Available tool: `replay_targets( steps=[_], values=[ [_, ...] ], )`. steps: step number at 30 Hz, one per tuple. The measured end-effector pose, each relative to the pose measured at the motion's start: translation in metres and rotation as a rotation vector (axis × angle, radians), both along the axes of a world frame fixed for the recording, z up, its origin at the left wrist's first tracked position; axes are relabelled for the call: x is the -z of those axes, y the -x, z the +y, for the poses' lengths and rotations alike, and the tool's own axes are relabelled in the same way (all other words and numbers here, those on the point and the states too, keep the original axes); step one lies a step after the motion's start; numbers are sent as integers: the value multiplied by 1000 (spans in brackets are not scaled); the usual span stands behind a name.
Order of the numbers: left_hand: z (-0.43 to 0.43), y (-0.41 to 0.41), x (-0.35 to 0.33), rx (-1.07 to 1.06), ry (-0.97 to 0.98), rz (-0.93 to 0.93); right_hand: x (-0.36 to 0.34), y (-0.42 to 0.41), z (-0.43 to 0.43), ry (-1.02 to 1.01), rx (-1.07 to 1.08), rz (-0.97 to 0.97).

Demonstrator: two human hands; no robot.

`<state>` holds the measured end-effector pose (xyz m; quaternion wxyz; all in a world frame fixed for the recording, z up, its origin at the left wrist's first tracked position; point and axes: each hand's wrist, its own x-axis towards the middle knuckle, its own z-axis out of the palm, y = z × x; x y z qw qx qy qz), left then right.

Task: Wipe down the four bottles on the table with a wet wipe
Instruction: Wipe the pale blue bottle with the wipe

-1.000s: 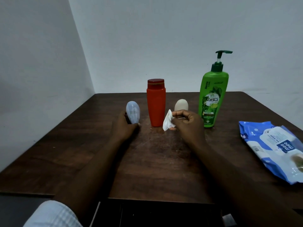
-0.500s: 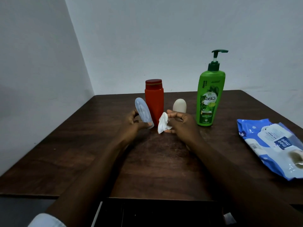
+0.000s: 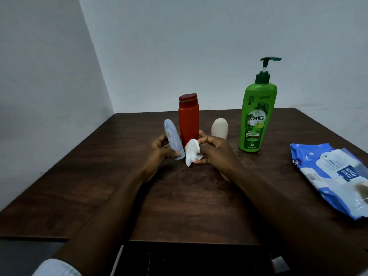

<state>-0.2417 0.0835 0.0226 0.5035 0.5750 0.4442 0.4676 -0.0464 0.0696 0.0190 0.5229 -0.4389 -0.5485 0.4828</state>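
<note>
While left hand (image 3: 161, 151) grips pale bottle (image 3: 172, 139), right hand (image 3: 214, 150) pinches wipe (image 3: 192, 152), seemingly apart.

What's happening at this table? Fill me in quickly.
A person is cleaning bottles with a wet wipe. The left hand holds a small pale blue bottle tilted above the table, and the right hand pinches a crumpled white wipe right beside it. The red bottle, the cream bottle and the green pump bottle stand upright behind. The blue wipes pack lies to the right.
</note>
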Motion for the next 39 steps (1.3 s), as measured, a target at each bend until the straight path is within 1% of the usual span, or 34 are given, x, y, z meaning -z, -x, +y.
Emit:
replay_targets(
  steps=[3, 6, 11, 13, 19, 24, 27, 29, 36, 39],
  values=[
    [3, 3, 3, 41, -19, -7, 0, 1, 7, 43, -14, -50],
    [3, 4, 5, 82, -37, -14, -2, 5, 11, 40, -19, -128],
    [5, 3, 5, 101, -29, -64, -6, 5, 8, 58, -55, -124],
    [6, 2, 4, 107, -28, -66, -5, 3, 6, 38, -54, -175],
    [11, 2, -1, 69, -37, -95, -4, -1, -4, -69, 43, -365],
    [13, -4, -7, 154, 53, -138, -8, -5, -12, -75, 151, -390],
    [14, -10, -9, 243, 94, -156, -6, -6, -13, -82, 176, -438],
    [14, -11, -9, 265, 108, -160, -4, -5, -12, -102, 191, -474],
    [10, -2, -9, 233, 106, -145, -1, -2, -3, -119, 166, -602],
    [7, 2, -9, 214, 105, -141, -1, -2, 1, -73, 136, -572]
  ],
)
